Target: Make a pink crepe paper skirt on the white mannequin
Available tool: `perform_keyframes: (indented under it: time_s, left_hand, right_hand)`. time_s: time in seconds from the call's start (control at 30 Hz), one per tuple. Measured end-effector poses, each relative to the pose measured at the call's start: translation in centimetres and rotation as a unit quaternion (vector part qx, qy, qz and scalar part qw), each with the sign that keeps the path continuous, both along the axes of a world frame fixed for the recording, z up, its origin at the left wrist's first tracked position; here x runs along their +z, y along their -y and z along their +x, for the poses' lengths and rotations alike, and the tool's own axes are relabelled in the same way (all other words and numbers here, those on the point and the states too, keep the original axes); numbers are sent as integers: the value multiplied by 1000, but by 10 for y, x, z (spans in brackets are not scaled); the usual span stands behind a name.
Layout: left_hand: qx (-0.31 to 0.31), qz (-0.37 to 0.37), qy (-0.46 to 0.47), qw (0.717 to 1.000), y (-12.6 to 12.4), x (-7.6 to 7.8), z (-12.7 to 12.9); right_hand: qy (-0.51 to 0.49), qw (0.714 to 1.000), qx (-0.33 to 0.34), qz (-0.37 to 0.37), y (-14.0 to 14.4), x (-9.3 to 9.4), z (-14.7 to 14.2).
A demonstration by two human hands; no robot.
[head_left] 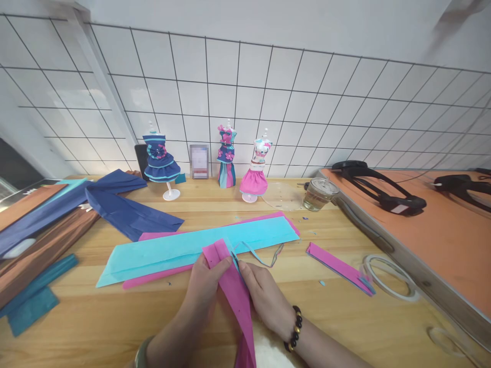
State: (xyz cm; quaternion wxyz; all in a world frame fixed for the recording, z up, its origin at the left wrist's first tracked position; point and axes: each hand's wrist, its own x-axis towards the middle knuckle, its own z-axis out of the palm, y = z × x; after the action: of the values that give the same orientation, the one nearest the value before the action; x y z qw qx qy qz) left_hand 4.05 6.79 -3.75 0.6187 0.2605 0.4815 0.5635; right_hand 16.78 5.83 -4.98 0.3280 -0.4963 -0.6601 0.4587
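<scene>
A: Caught mid-fold, by the look of it?

B: Seemed so. Left hand (205,286) closed on the far end of the pink paper strip (238,301), pinching a narrow pleat flat between thumb and fingertips. Right hand (264,296) closed too, curled along the strip's right edge and pressing it down beside the fold.

A: And the strip itself, where?

B: Near the middle of the wooden table (115,322), running from the near edge up between both hands, lapped at its far end over the long light-blue sheet (180,249). Under that, a pink sheet (161,274) peeking out along the near side. Just beyond the right fingertips, a thin blue-grey strip (261,257), curled loose and apparently untouched.

A: Anything else about?

B: On the far side, three small dress forms in paper dresses: navy (160,159), striped blue-and-pink (226,161), pink-skirted (254,176). Right of them, a glass jar (319,194). Near the right edge, a tape roll (387,276), with a shorter pink strip (337,266) left of it. Navy paper (130,212) off to the left.

A: How far along, then?

B: Early, probably: only a pleat or two visible at the far end, and the rest left unfolded. For the next pleat, likely a steady pinch from the left and a short slide toward the near edge from the right, keeping creases parallel. Thin paper, easily skewed or torn.
</scene>
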Motion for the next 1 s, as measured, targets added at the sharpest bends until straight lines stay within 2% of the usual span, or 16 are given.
perform_keyframes:
  time_s: [0.33,1.0]
  left_hand:
    - [-4,-6,1,1000,3,5,3]
    - [-21,8,2,1000,2,-2,0]
  right_hand:
    - [11,1000,-1,13,-1,3,1]
    - [31,999,4,3,-2,4,0]
